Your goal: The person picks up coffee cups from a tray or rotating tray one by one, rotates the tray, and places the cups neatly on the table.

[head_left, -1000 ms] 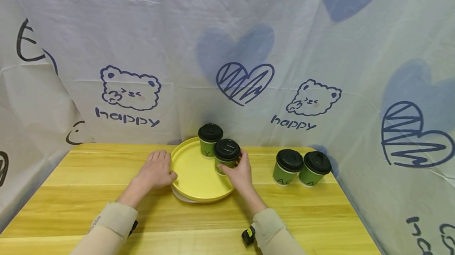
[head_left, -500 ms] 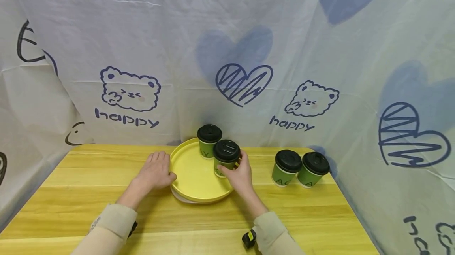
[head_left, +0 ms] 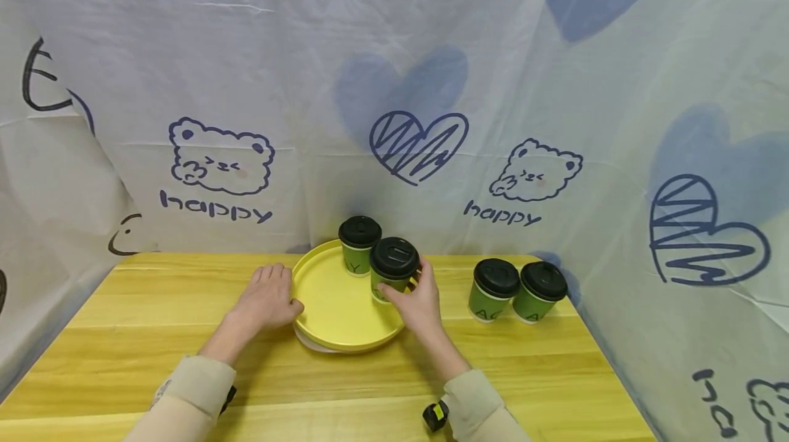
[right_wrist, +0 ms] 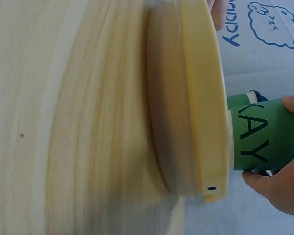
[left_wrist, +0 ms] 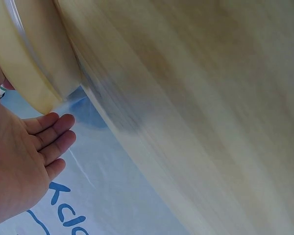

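Observation:
In the head view, my right hand (head_left: pixel 419 295) grips a green paper coffee cup (right_wrist: pixel 262 134) with a black lid (head_left: pixel 394 257), thumb in front and fingers behind. Dark letters ending in "AY" mark its side, and its base is close over the right part of a round yellow tray (head_left: pixel 333 312). Behind it on the tray stands another lidded green cup (head_left: pixel 357 257) marked "Y". My left hand (head_left: pixel 268 297) rests at the tray's left rim. In the left wrist view, the fingers (left_wrist: pixel 56 139) are fairly straight, fingertips right at the rim, thumb partly hidden behind it.
Two more lidded green cups, one marked "AC" (head_left: pixel 489 301) and one marked "A" (head_left: pixel 535 305), stand side by side at the table's right. Under the tray a pale round base (head_left: pixel 313 342) shows. A printed white cloth (head_left: pixel 320 181) hangs behind the wooden table (head_left: pixel 320 401).
The gripped cup has risen slightly and shifted a little right relative to the tray. My left hand stays at the rim. The whole head view has drifted slightly.

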Motion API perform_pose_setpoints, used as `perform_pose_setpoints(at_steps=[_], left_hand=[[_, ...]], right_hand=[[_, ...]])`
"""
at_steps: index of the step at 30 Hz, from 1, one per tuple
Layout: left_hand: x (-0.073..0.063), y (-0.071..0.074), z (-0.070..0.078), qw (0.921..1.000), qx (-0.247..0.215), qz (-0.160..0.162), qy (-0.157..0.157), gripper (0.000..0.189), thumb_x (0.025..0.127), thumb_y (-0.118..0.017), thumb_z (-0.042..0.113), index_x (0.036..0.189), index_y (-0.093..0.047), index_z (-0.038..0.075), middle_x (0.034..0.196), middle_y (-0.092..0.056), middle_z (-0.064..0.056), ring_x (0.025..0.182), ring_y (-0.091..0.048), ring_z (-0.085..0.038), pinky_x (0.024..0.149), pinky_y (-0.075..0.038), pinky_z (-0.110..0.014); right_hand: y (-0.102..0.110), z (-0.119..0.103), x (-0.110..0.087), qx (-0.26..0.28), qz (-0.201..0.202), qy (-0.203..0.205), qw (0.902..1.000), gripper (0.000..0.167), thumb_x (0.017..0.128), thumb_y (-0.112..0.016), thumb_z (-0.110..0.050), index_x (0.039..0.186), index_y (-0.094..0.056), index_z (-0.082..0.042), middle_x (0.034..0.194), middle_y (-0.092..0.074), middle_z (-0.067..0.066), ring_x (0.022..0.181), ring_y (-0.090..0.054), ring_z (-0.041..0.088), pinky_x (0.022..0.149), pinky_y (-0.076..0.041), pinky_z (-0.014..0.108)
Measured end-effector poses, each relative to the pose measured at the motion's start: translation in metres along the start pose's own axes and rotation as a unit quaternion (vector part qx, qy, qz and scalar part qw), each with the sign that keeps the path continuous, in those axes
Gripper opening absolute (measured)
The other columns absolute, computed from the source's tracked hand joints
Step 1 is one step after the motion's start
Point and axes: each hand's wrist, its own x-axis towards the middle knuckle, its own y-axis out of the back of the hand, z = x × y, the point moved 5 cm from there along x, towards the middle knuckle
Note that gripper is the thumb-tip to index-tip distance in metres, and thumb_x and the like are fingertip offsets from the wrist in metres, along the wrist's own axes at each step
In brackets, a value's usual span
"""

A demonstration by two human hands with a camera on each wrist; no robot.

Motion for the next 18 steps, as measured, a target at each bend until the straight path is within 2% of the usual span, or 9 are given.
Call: perform_pose_setpoints(at_steps=[18], left_hand=[[-0.002,0.002,0.000,0.9999,-0.011,-0.002,0.005,0.061,0.081,-0.058,0.034,0.120,-0.047,-0.012,0.111,-0.051,-0.024,0.109,-0.045,-0.041,0.107,-0.033,-0.058]], right_hand=[[0.017,-0.009,-0.015,0.002,0.012,0.006,0.9999,0.085,0.072,-0.085,-0.018,0.143,-0.038,-0.013,0.140,-0.049,0.011,0.131,-0.049,0.032,0.109,-0.044,0.047]])
